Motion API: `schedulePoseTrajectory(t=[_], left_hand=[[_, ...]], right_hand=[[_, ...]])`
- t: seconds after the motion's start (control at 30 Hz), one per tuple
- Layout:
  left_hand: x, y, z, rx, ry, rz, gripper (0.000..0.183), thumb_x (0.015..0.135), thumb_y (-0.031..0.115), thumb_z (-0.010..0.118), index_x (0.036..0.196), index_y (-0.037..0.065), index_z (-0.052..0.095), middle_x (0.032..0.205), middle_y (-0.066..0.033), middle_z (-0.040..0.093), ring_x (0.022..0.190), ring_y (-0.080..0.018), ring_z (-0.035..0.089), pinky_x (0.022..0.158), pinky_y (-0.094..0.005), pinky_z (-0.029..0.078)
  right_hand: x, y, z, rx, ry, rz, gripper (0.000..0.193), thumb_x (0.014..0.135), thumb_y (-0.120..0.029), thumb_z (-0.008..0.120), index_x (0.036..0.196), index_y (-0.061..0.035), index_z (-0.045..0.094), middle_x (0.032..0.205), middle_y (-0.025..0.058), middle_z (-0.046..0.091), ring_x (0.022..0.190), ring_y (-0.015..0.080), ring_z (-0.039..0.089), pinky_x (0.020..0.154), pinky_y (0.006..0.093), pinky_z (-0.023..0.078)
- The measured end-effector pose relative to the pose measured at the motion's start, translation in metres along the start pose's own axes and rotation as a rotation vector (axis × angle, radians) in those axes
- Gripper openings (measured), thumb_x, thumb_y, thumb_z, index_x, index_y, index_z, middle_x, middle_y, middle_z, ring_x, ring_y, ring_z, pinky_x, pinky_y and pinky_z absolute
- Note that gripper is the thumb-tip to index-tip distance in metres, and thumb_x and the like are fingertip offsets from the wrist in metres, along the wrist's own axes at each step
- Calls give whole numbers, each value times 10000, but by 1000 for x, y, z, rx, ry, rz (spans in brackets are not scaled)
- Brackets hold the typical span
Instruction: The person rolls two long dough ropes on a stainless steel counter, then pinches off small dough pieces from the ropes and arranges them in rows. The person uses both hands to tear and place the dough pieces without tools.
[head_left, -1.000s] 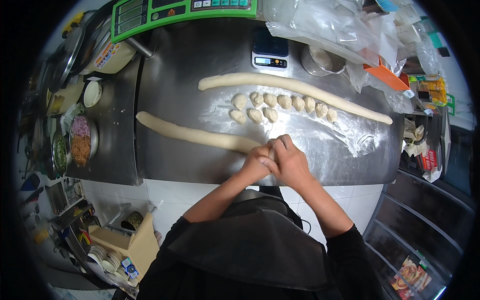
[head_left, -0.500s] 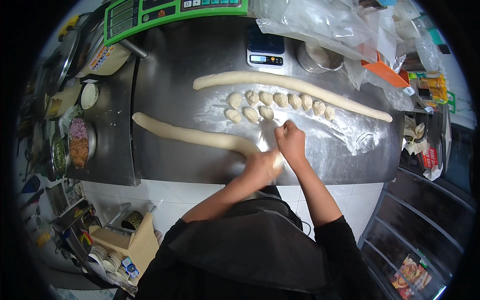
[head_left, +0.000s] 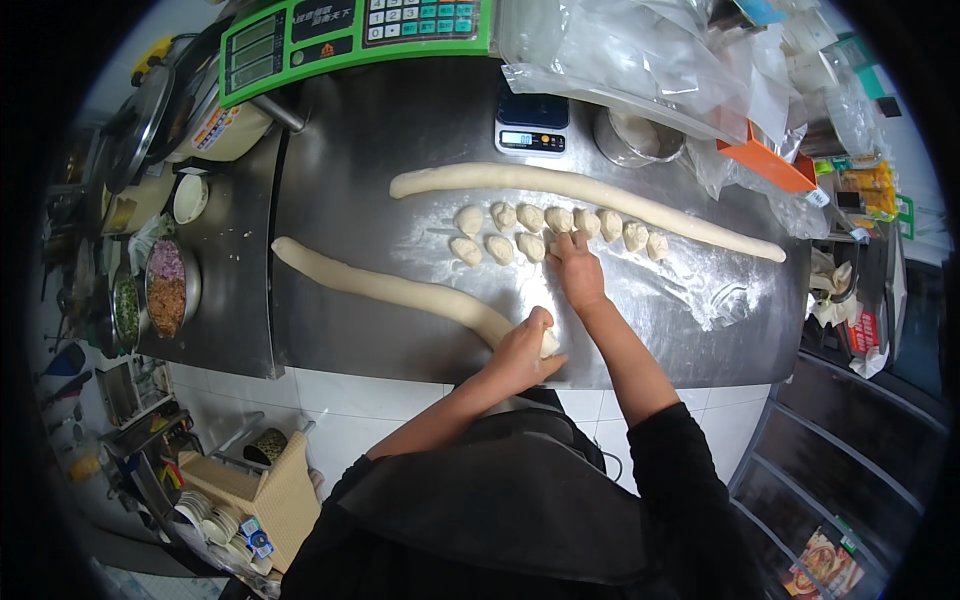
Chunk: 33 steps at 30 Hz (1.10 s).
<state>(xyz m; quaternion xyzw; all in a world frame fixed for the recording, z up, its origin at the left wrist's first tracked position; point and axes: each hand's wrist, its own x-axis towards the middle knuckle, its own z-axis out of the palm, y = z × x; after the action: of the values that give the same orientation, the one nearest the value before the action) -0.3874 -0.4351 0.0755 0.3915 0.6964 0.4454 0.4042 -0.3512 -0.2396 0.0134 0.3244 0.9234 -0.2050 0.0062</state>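
Note:
My left hand [head_left: 517, 358] is closed around the near end of a long dough rope [head_left: 392, 289], whose torn pale end shows beside the fingers. My right hand [head_left: 578, 272] reaches to the end of the nearer row of small dough pieces, fingers bent down over a dough piece [head_left: 554, 249] that they mostly hide. Beside it, to the left, lies another dough piece [head_left: 530, 247]. Two rows of such pieces sit on the floured steel table [head_left: 340, 345]. Behind them stretches a second, uncut dough rope [head_left: 590, 188].
A small digital scale [head_left: 531, 140] and a metal pot [head_left: 640, 137] stand at the back. A larger green scale [head_left: 350, 45] is at the far left. Plastic bags [head_left: 640, 50] crowd the back right. Bowls with chopped fillings [head_left: 168, 290] line the left side.
My right hand has opened out from a fist and moved forward onto the nearer row. My left hand has turned slightly, still on the rope's end. The whole view has shifted a little.

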Motion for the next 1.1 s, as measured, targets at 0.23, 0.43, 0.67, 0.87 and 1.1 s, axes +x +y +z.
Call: schedulePoseTrajectory(t=[0.23, 0.43, 0.67, 0.87, 1.1], left_hand=[[20, -23, 0, -78, 203, 69, 1072, 738, 84, 821, 1586, 31, 167, 1392, -266, 391, 1271, -399, 451, 1030, -461, 445], [34, -25, 6, -24, 210, 186, 1234, 702, 214, 909, 1623, 65, 100, 1357, -249, 540, 1187, -368, 607, 959, -439, 519], [28, -14, 10, -87, 28, 79, 435, 804, 232, 784, 1182, 65, 649, 985, -170, 719, 924, -421, 684, 793, -467, 553], [35, -2, 10, -22, 36, 132, 420, 850, 229, 730, 1227, 82, 618, 988, -186, 709, 902, -402, 690, 791, -452, 548], [31, 0, 20, 123, -31, 31, 255, 844, 268, 701, 988, 61, 667, 872, -186, 705, 853, -427, 678, 740, -494, 544]], right_hand=[[-44, -16, -54, 201, -45, -31, 464, 914, -290, 747, 1284, -81, 559, 1197, 186, 590, 843, 370, 686, 716, 444, 572], [-84, -33, -85, 681, -251, -250, 347, 933, -222, 740, 1209, -39, 634, 1031, 142, 599, 814, 294, 601, 747, 394, 507], [-90, -31, -101, 579, -93, -311, 296, 936, -219, 730, 1144, -35, 625, 1046, 141, 593, 821, 326, 633, 734, 392, 531], [-99, -49, -90, 295, 46, -212, 323, 910, -315, 749, 1030, -51, 606, 994, 158, 581, 770, 383, 650, 655, 443, 548], [-101, -53, -77, 358, 251, -68, 198, 892, -214, 699, 916, -36, 615, 854, 182, 608, 664, 406, 636, 577, 479, 530]])
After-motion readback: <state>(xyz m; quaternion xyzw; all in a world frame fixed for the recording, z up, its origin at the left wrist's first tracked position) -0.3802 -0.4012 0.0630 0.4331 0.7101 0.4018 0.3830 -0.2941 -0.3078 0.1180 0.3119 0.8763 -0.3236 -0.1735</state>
